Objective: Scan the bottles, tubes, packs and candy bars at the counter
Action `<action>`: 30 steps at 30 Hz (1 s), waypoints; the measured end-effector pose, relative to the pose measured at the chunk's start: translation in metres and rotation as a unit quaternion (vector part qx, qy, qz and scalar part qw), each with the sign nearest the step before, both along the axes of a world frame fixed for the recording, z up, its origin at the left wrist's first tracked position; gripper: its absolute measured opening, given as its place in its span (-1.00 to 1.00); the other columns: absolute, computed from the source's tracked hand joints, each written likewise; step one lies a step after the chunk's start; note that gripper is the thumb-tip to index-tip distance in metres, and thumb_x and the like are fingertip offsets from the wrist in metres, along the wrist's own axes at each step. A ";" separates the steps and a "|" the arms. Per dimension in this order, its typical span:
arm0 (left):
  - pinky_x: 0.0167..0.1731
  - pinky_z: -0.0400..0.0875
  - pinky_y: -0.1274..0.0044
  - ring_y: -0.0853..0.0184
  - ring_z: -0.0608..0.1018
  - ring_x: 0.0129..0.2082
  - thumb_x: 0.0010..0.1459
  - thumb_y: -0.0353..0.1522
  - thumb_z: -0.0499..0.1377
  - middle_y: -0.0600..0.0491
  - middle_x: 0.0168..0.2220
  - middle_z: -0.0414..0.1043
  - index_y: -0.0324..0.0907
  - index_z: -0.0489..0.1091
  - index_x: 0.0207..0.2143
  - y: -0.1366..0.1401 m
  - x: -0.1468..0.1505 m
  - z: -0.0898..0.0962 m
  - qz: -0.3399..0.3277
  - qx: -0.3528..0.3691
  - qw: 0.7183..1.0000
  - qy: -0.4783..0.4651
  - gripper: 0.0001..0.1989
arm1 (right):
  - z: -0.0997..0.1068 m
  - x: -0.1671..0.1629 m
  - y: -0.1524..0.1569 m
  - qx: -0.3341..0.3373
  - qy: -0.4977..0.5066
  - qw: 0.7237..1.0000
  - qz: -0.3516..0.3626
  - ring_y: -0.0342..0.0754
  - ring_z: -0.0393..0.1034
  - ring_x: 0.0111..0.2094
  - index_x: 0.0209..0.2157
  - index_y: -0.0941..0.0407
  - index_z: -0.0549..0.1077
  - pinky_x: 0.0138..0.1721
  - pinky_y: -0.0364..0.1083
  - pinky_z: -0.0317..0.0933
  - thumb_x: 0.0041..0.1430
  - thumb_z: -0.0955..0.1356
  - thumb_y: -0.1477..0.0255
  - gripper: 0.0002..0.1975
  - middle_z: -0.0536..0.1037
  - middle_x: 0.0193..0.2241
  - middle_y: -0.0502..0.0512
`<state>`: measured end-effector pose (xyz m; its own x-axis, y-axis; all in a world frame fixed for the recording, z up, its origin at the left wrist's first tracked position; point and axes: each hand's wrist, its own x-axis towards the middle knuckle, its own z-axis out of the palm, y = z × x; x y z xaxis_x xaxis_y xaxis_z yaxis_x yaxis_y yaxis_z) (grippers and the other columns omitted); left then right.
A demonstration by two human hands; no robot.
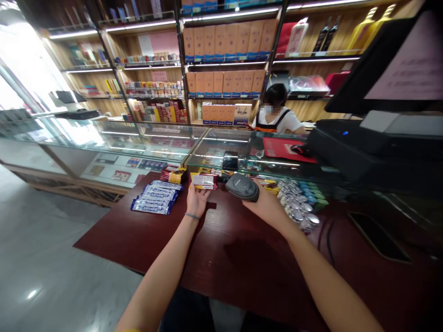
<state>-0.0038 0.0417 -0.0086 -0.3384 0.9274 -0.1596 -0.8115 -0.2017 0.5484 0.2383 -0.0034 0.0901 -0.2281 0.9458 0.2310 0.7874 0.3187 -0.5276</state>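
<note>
My left hand (198,198) grips a small red and yellow wrapped snack bar (204,181), its pale printed side turned up. In my right hand (266,203) is a dark grey barcode scanner (241,186), its head pointing left toward the bar, a short gap between them. Left of my left hand lie a stack of red and yellow bars (173,174) and a spread of blue and silver packets (156,197). More yellow and red bars (268,185) lie behind my right hand, partly hidden by it. Beside them stand rows of small silver-topped containers (298,205).
The brown table (221,249) adjoins a glass display counter (155,143). At right are a black checkout terminal (374,143), a phone (379,236) and a dark cable (327,235). A person (277,115) sits behind the counter, before stocked shelves.
</note>
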 end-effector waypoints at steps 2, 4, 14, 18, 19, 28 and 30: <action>0.08 0.48 0.21 0.29 0.62 -0.11 0.41 -0.31 0.08 -0.05 0.02 0.54 -0.08 0.38 0.04 -0.001 0.003 -0.002 -0.010 0.021 0.999 0.024 -0.79 | 0.010 0.015 0.001 0.016 0.046 0.999 -0.014 0.18 0.58 -0.23 0.09 0.01 0.40 -0.28 0.00 0.35 0.06 0.45 0.27 -0.47 0.66 -0.24 0.14; 0.07 0.48 0.24 0.29 0.62 -0.10 0.31 -0.39 0.19 -0.02 0.00 0.55 -0.07 0.38 0.01 -0.002 0.007 -0.003 -0.031 0.050 0.997 0.053 -0.77 | 0.021 0.032 0.001 0.019 0.086 0.996 -0.024 0.11 0.55 -0.36 0.09 -0.01 0.41 -0.36 -0.03 0.33 0.08 0.44 0.25 -0.49 0.65 -0.32 0.07; -0.12 0.55 0.41 0.29 0.63 -0.17 0.16 -0.27 0.32 -0.01 -0.10 0.58 -0.12 0.33 -0.05 0.027 0.060 0.017 -0.083 0.097 0.939 0.321 -0.65 | 0.049 0.115 0.004 0.038 0.242 0.968 -0.047 -0.05 0.32 -0.66 0.01 0.06 0.46 -0.59 -0.08 0.24 0.12 0.44 0.26 -0.58 0.46 -0.63 -0.09; -0.08 0.51 0.40 0.21 0.65 -0.12 0.28 -0.35 0.19 -0.04 -0.12 0.62 -0.12 0.42 -0.05 0.044 0.094 0.030 -0.014 0.101 0.773 0.626 -0.80 | 0.054 0.139 0.002 0.026 0.277 0.958 -0.069 -0.10 0.24 -0.72 -0.07 0.05 0.43 -0.66 -0.11 0.17 0.11 0.44 0.30 -0.66 0.39 -0.67 -0.14; -0.07 0.50 0.41 0.20 0.65 -0.12 0.31 -0.37 0.16 -0.04 -0.11 0.62 -0.10 0.45 -0.02 0.045 0.103 0.032 -0.004 0.111 0.707 0.699 -0.79 | 0.055 0.143 0.002 0.028 0.283 0.956 -0.073 -0.10 0.24 -0.72 -0.10 0.04 0.42 -0.66 -0.11 0.16 0.11 0.44 0.30 -0.69 0.39 -0.67 -0.14; 0.23 0.32 0.32 0.17 0.56 0.09 0.28 -0.51 0.14 -0.06 -0.03 0.61 -0.05 0.54 -0.04 0.050 0.176 0.027 -0.072 0.231 0.463 0.853 -0.71 | 0.058 0.173 -0.006 0.031 0.301 0.948 -0.094 -0.10 0.25 -0.72 -0.32 0.00 0.32 -0.64 -0.09 0.19 0.11 0.43 0.30 -0.79 0.36 -0.69 -0.16; 0.22 0.32 0.31 0.14 0.57 0.06 0.21 -0.53 0.20 -0.07 -0.12 0.62 -0.04 0.57 -0.16 0.056 0.184 0.021 -0.100 0.219 0.570 0.786 -0.75 | 0.060 0.178 -0.008 0.028 0.305 0.946 -0.103 -0.10 0.24 -0.72 -0.32 0.01 0.32 -0.65 -0.10 0.18 0.11 0.43 0.30 -0.79 0.36 -0.69 -0.15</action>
